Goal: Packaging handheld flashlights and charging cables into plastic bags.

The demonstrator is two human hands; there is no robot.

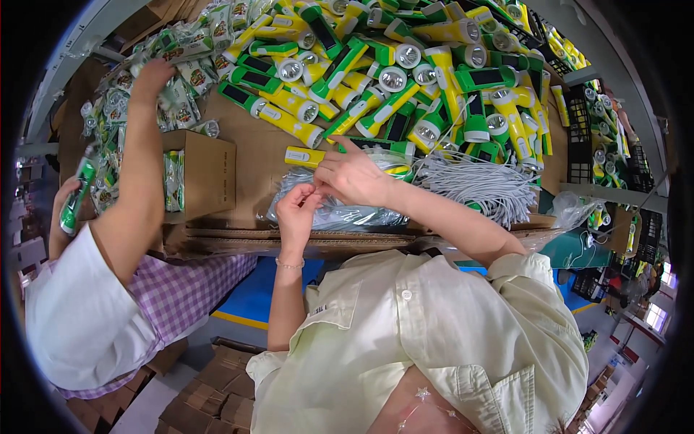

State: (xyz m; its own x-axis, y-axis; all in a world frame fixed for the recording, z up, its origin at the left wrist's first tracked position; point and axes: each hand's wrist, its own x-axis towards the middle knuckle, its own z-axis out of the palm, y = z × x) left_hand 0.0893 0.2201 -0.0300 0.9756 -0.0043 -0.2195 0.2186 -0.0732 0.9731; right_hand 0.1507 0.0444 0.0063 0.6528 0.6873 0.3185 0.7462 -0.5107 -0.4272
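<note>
Your left hand (pixel 296 210) is raised over the near edge of the cardboard-covered table (pixel 253 166), fingers pinched together on a thin piece of clear plastic; the view is too small to tell for certain whether this is the mouth of a bag. Your right hand (pixel 350 177) lies just beside it, touching its fingertips, and grips the same clear plastic, thumb and index finger closed. Directly under both hands sits a heap of clear plastic bags (pixel 340 213). Just beyond your right hand lies a single yellow flashlight (pixel 303 156), and to its right a bundle of grey-white cords (pixel 481 186). Farther out, a large pile of green and yellow flashlights (pixel 405 79) covers the table.

To the left of your left hand stands an open cardboard box (pixel 206 173). A co-worker's arm (pixel 141 166) reaches past it toward packaged flashlights (pixel 177 94).
</note>
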